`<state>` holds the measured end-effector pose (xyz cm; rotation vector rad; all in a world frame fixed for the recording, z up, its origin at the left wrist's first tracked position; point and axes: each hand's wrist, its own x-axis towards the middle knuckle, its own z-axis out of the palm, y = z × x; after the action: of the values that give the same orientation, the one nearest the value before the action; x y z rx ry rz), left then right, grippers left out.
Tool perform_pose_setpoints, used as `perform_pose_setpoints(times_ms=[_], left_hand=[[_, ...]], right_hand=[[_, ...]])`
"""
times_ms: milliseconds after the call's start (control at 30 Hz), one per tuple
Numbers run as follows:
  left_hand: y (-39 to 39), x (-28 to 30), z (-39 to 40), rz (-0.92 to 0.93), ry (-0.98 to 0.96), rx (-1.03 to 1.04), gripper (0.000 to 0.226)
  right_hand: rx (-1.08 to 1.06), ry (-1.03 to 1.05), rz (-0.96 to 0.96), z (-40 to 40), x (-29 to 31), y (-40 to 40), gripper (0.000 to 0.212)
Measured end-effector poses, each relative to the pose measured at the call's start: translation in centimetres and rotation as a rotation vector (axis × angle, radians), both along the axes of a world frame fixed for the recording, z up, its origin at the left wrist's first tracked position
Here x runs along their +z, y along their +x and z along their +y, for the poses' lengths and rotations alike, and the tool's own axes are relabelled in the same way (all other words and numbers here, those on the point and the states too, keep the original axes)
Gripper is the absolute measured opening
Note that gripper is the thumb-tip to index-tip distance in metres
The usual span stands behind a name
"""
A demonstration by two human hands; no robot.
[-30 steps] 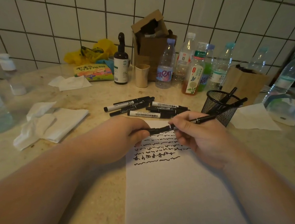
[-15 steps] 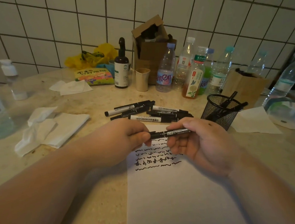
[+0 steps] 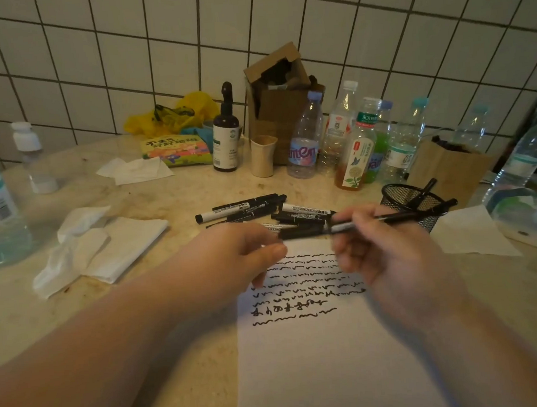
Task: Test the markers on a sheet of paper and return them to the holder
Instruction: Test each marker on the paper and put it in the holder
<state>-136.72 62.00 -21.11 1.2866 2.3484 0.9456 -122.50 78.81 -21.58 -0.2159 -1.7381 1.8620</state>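
black marker (image 3: 352,226) held by both hands beside mesh holder (image 3: 403,197).

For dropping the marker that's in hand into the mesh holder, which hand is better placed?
Right. The right hand already grips the marker, whose far end reaches toward the mesh holder on that side. The left hand sits farther from the holder, at the marker's other end.
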Motion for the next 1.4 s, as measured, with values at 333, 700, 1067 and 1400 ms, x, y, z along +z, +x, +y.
perform_pose_setpoints(times_ms=[333,700,1067,1400], left_hand=[[-0.1,-0.5,0.0,0.169,-0.115,0.013,0.026],[-0.3,-0.8,0.1,0.163,-0.095,0.008,0.028],[-0.5,-1.0,0.1,0.171,-0.103,0.0,0.028],[-0.5,-1.0,0.2,0.174,-0.11,-0.024,0.027]], right_hand=[[-0.825,0.347,0.026,3.1,1.2,0.7,0.018],[-0.757,0.327,0.03,4.6,1.1,0.4,0.027],[-0.628,0.017,-0.061,5.1,1.0,-0.1,0.025],[-0.714,0.005,-0.072,4.8,2.0,0.1,0.034]])
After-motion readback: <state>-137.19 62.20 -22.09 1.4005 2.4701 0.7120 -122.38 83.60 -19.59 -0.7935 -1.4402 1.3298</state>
